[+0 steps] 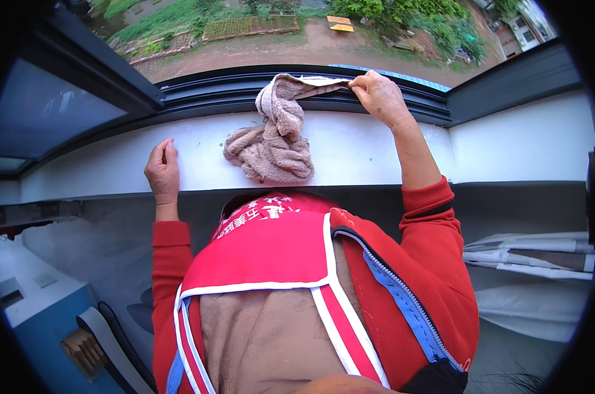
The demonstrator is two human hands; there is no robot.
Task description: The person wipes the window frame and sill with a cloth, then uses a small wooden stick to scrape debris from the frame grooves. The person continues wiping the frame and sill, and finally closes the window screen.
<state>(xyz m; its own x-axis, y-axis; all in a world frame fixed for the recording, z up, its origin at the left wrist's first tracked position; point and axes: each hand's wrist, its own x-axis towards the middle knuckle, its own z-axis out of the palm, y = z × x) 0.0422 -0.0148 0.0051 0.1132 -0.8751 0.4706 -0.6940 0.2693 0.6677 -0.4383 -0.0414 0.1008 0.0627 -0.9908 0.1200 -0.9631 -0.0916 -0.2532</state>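
Observation:
A brownish-pink terry towel (278, 147) lies bunched on the white windowsill (356, 152). One end of it rises over the dark metal window track (322, 103) and stretches to the right. My right hand (380, 98) pinches that stretched corner between thumb and fingers, just above the track's rails. Well left of the towel, my left hand (162, 170) is over the front part of the sill. Its fingers are curled together, and nothing shows in them.
At the left stands a dark-framed window pane (56, 98); the opening beside it looks onto a yard with a yellow-orange object (340, 23). A curtain (529, 253) hangs at the right. Lower left are a blue-sided cabinet (56, 315) and a wooden block (84, 352).

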